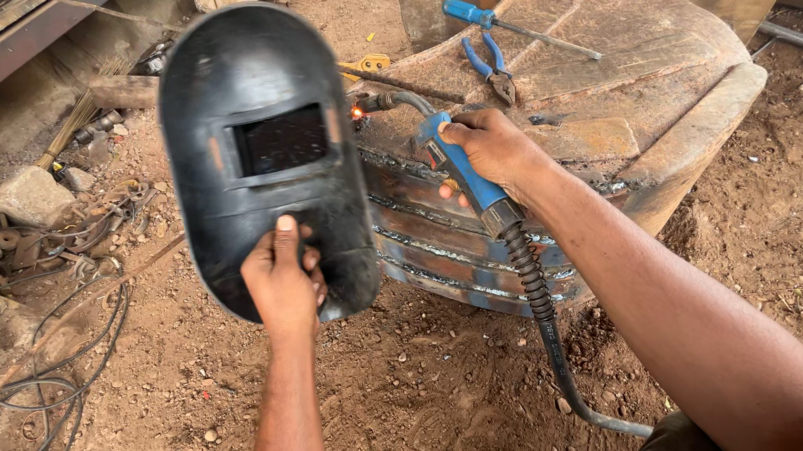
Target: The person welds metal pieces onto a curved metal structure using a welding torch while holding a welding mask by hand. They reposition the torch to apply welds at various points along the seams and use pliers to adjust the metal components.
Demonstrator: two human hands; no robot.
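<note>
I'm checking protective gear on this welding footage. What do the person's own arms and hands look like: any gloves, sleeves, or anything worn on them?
Both are bare. The left hand and right hand wear no gloves, and both forearms are uncovered as far as the frame shows, with no sleeve, cuff, watch, ring or band visible. Only a bit of dark clothing shows at the bottom edge, near the right arm.

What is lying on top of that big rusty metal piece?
On the rusty metal piece lie blue-handled pliers and a blue-handled screwdriver. The welding shield hides its left end.
</note>
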